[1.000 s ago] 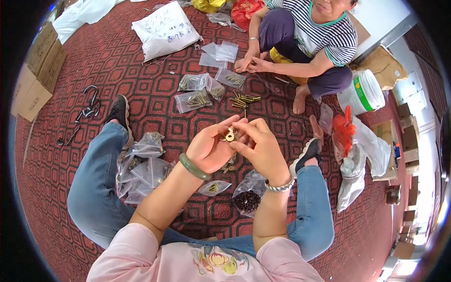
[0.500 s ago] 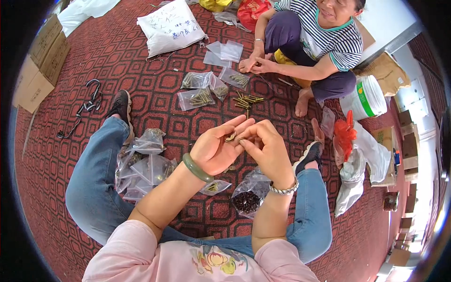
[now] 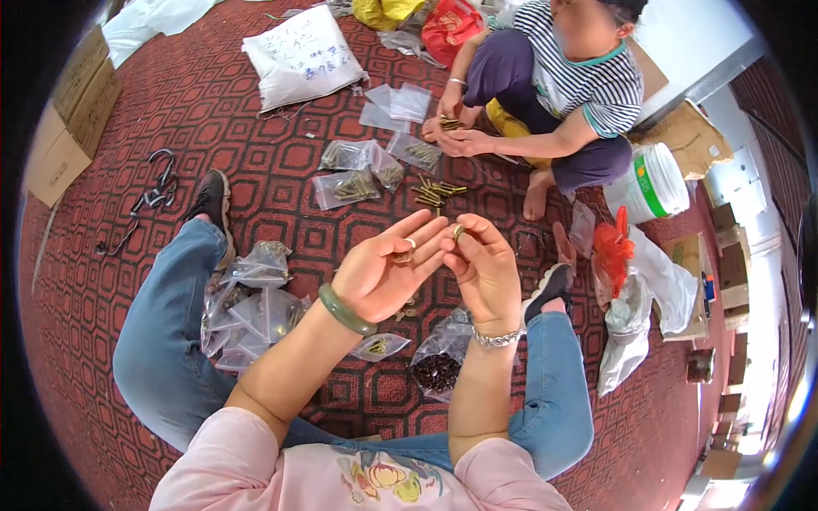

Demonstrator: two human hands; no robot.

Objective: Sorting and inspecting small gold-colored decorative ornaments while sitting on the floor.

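My left hand (image 3: 383,266) is turned palm up, its fingers stretched out and its thumb bent inward over small brass-coloured metal pieces (image 3: 404,256) lying in the palm. Close beside its fingertips, my right hand (image 3: 482,271) pinches a small round brass-coloured piece (image 3: 458,231) between thumb and fingertips; its exact kind is too small to tell. Below the hands lies an open clear bag of small dark parts (image 3: 436,372). A small clear bag with brass-coloured parts (image 3: 378,347) rests near my left wrist.
Filled clear bags (image 3: 268,315) lie by my left leg. Further off are a heap of brass-coloured bolts (image 3: 439,189), bolt bags (image 3: 348,187) and flat bags (image 3: 400,104). A person (image 3: 562,94) sits opposite, holding bolts. A white bucket (image 3: 652,183) and white sack (image 3: 302,55) stand beyond.
My right hand has drawn slightly away from the left palm, lifting the small round piece. My left fingers have spread flatter. The person opposite now holds several bolts.
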